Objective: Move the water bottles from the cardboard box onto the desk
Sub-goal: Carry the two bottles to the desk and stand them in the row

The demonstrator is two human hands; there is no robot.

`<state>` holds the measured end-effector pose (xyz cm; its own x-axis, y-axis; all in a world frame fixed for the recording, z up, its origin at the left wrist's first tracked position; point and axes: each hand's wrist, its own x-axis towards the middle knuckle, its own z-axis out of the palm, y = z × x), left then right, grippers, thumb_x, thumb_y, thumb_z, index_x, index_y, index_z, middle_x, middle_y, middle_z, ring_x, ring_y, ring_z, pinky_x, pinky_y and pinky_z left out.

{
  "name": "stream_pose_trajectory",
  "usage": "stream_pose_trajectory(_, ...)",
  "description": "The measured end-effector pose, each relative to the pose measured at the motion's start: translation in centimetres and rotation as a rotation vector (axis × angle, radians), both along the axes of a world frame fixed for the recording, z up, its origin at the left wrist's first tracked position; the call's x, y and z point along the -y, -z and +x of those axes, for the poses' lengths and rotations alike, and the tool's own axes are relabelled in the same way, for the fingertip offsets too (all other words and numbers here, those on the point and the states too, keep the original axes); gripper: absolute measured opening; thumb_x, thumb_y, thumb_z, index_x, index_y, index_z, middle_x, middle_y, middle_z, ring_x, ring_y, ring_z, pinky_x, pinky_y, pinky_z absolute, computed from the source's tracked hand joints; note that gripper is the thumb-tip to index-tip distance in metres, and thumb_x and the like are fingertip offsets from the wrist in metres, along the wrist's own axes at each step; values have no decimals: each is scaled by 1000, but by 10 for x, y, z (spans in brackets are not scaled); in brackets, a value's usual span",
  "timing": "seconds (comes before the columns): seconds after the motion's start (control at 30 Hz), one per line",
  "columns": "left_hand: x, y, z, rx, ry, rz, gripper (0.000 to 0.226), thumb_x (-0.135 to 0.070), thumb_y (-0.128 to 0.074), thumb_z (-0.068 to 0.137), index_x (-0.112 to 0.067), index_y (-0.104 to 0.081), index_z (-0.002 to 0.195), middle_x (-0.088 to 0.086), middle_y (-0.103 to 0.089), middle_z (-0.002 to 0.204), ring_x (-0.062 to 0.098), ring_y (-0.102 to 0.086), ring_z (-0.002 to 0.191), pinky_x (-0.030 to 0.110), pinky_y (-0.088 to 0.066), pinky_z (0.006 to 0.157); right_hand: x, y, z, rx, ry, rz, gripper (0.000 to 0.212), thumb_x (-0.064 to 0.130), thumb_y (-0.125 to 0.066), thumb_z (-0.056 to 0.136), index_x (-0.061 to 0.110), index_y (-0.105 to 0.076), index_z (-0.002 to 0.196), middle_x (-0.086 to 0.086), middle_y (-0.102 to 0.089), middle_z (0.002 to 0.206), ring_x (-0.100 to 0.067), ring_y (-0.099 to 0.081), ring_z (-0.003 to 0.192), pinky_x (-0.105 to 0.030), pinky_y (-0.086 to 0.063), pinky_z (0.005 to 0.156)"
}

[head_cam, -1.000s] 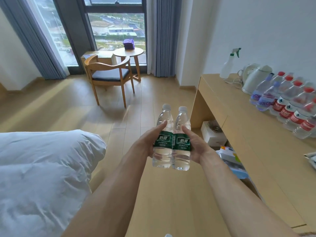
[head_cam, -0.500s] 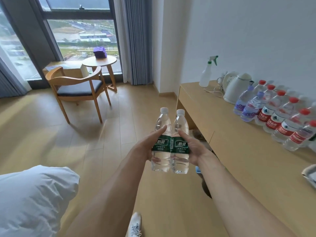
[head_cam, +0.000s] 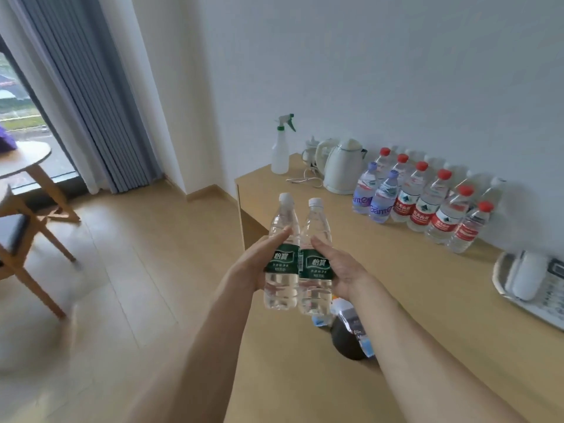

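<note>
So both hands are out in front, each with a green-label water bottle, and the two bottles are pressed side by side, upright, touching each other. The left hand (head_cam: pixel 254 267) is wrapped around the left bottle (head_cam: pixel 282 254), thumb running up its front above the label, and the right hand (head_cam: pixel 341 271) grips the right bottle (head_cam: pixel 316 261) the same way from the other side. Both bottles have white caps and look full of clear water. They're held in the air right at the near corner of the desk (head_cam: pixel 396 294), not set down on it. Back on the desk along the wall there's a row of water bottles (head_cam: pixel 427 203) already standing: a couple with purple caps and labels nearest the kettle, then a bunch with red caps and red labels trailing off to the right. Left of those sits a white electric kettle (head_cam: pixel 343 169) with its cord lying loose, and a white spray bottle (head_cam: pixel 282 151) with a green trigger at the far corner. A desk phone (head_cam: pixel 531 279) sits at the right edge. Under the right forearm there's something dark and round on the desk that I can't make out. Off to the left are a wooden chair (head_cam: pixel 21 239) and a small round table (head_cam: pixel 24 160) by the curtains.
</note>
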<state>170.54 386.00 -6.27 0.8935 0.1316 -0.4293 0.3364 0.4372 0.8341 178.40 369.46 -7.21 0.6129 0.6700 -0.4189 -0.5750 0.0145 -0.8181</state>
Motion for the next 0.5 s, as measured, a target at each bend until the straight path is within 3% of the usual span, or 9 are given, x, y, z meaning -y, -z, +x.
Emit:
stream_pose_trajectory(0.13,4,-2,51,-43,95,20,71,-50,-77,84,-9,-54,137,24,-67,125,42,-64,117,61,-47,105,14,0,31,45,150,-66,71,46,-80,74,6,-60,129,-24,-71,113,-38,-72,92,-48,-60,65)
stream_pose_trajectory(0.4,61,5,160,-5,296,107,74,-50,-79,81,-11,-48,135,23,-68,120,39,-71,104,61,-53,95,79,6,95,28,409,-80,70,45,-81,72,5,-62,127,-19,-74,101,-35,-74,84,-49,-60,62)
stream_pose_trajectory(0.5,81,6,197,-12,347,112,72,-51,-79,80,-11,-50,132,19,-69,107,35,-72,89,55,-60,82,98,11,122,35,472,-83,73,47,-84,68,6,-64,125,-22,-73,108,-37,-74,87,-48,-60,62)
